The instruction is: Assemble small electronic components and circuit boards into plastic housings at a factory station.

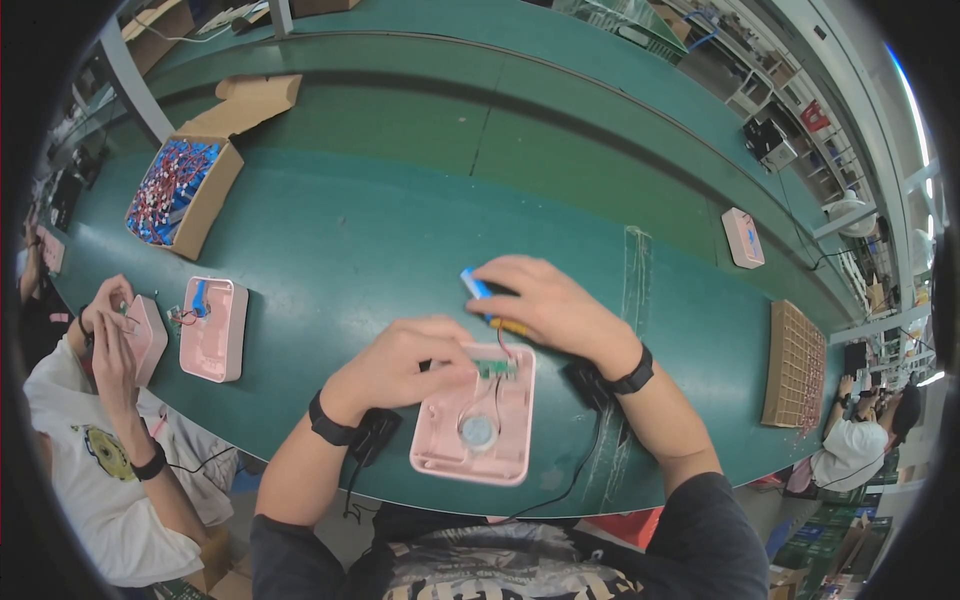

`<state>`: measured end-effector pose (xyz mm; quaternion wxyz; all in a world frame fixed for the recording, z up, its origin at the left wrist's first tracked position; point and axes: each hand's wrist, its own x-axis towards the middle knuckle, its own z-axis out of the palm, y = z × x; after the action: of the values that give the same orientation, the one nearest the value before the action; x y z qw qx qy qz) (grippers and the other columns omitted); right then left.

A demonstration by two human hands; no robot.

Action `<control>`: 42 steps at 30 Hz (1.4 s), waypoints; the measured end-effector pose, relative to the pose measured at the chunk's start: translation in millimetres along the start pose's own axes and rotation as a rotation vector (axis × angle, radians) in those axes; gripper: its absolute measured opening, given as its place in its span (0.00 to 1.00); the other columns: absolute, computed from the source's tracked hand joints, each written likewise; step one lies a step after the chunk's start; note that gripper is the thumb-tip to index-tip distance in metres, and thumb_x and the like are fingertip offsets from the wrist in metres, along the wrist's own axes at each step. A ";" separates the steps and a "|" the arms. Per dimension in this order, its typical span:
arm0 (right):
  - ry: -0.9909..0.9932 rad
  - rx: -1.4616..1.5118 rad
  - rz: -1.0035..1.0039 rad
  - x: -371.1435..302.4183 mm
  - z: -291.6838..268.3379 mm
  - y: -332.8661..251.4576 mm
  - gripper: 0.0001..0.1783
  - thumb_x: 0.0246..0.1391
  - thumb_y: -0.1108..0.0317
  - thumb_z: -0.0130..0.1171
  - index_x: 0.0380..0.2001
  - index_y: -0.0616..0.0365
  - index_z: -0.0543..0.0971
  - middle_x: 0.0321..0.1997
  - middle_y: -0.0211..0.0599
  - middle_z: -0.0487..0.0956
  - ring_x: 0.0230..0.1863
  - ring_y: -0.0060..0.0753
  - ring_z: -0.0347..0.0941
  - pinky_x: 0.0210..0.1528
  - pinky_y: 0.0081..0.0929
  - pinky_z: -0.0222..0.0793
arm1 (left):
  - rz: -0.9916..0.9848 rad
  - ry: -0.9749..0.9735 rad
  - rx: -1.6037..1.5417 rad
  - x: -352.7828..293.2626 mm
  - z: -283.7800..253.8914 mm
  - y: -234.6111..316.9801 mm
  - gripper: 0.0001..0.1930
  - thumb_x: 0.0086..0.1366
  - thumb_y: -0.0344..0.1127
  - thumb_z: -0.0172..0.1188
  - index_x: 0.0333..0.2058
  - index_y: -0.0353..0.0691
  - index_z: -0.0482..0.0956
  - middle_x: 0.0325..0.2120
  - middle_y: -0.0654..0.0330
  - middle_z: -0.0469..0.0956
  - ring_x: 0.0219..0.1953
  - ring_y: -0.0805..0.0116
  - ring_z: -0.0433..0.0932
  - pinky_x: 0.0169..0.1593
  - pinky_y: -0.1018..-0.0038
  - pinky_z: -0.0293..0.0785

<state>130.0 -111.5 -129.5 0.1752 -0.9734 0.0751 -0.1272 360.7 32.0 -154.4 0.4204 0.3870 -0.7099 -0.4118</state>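
Observation:
In front of me on the green table lies an open pink plastic housing [427,450]. Inside it are a small green circuit board [495,369] near the far wall and a round grey disc [478,433] with wires. Bent over the far left corner of the housing, my left hand [405,365] has its fingers closed beside the board; what they pinch is hidden. My right hand [545,300] grips a blue battery pack [474,284] just beyond the housing. A yellow piece [510,326] shows under that hand, and a red wire runs down toward the board.
A cardboard box [205,205] of blue batteries with red wires stands far left. Nearer, another pink housing [212,340] lies beside a co-worker's hands [115,340]. To the right are a partitioned cardboard tray [790,365] and a pink housing [743,238]. Black cables hang at the near edge.

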 end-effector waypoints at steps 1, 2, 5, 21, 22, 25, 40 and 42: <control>0.072 -0.022 0.039 0.9 -4.2 6.0 0.21 0.56 0.66 0.68 0.54 0.50 0.83 0.61 0.41 0.77 0.62 0.50 0.73 0.63 0.42 0.70 | -0.002 0.004 0.002 -0.3 -1.1 -0.2 0.04 0.59 0.27 0.69 0.33 0.37 0.87 0.39 0.55 0.83 0.37 0.59 0.81 0.40 0.68 0.75; 0.145 -0.044 0.078 0.6 -7.4 9.7 0.20 0.56 0.66 0.68 0.53 0.51 0.83 0.57 0.41 0.79 0.58 0.50 0.75 0.61 0.40 0.71 | 0.011 0.123 0.076 -0.1 -2.1 -0.4 0.03 0.59 0.28 0.69 0.33 0.37 0.87 0.38 0.55 0.83 0.37 0.59 0.80 0.39 0.68 0.75; 0.177 0.095 0.371 -6.0 -23.4 12.1 0.18 0.58 0.67 0.68 0.52 0.53 0.83 0.51 0.38 0.81 0.50 0.41 0.77 0.55 0.34 0.73 | 0.044 0.361 0.219 4.4 -2.9 -2.8 0.03 0.59 0.28 0.69 0.32 0.36 0.86 0.37 0.55 0.83 0.35 0.59 0.80 0.38 0.67 0.75; 0.076 0.665 0.612 5.3 -19.3 -38.2 0.18 0.55 0.71 0.72 0.49 0.62 0.85 0.36 0.29 0.82 0.33 0.19 0.73 0.37 0.22 0.72 | -0.054 0.479 0.653 6.4 10.2 -6.9 0.04 0.59 0.30 0.69 0.30 0.35 0.86 0.32 0.56 0.80 0.33 0.57 0.79 0.36 0.63 0.75; 0.121 0.594 0.562 6.2 -16.5 -40.2 0.18 0.54 0.72 0.73 0.48 0.63 0.85 0.35 0.30 0.81 0.33 0.21 0.73 0.37 0.23 0.72 | -0.057 0.475 0.654 6.2 10.1 -6.4 0.04 0.59 0.30 0.69 0.30 0.35 0.86 0.32 0.55 0.80 0.33 0.57 0.79 0.36 0.63 0.75; 0.125 0.386 0.544 6.5 -15.2 -48.3 0.17 0.52 0.73 0.73 0.46 0.64 0.85 0.35 0.33 0.81 0.33 0.25 0.75 0.37 0.24 0.74 | -0.066 0.470 0.654 5.9 10.4 -4.6 0.04 0.59 0.30 0.69 0.30 0.35 0.86 0.32 0.55 0.80 0.33 0.56 0.79 0.36 0.63 0.75; 0.233 0.230 0.474 3.2 -9.2 -47.4 0.15 0.52 0.75 0.69 0.45 0.65 0.85 0.36 0.39 0.80 0.32 0.31 0.78 0.37 0.28 0.77 | -0.061 0.450 0.685 6.6 13.2 -3.1 0.06 0.60 0.32 0.68 0.29 0.35 0.85 0.31 0.56 0.79 0.34 0.56 0.79 0.38 0.64 0.79; 0.215 0.230 0.474 2.9 -10.0 -47.0 0.15 0.51 0.76 0.69 0.44 0.65 0.85 0.35 0.39 0.80 0.31 0.31 0.77 0.36 0.27 0.76 | -0.062 0.448 0.687 6.4 13.7 -2.1 0.06 0.60 0.32 0.68 0.29 0.35 0.85 0.31 0.56 0.79 0.34 0.56 0.79 0.37 0.64 0.79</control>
<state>134.8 -71.6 -102.8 0.3001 -0.8835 0.3036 -0.1927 346.3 29.0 -158.7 0.3982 0.6062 -0.6850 -0.0691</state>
